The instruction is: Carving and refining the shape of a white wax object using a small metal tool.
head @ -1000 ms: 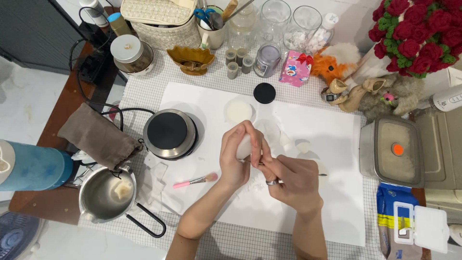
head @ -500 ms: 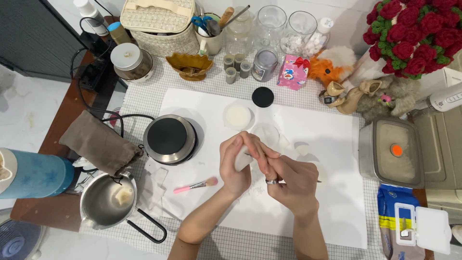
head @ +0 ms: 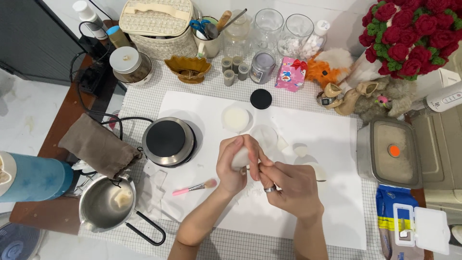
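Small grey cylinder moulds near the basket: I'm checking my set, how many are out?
4: small grey cylinder moulds cluster beside the yellow dish, behind the white paper sheet. Others may be hidden behind jars.

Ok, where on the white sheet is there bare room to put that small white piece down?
Bare white sheet lies right of the right hand, up to the grey lidded box; also below the black lid. Crowded: the back row of jars, and left by the hot plate and pink brush.
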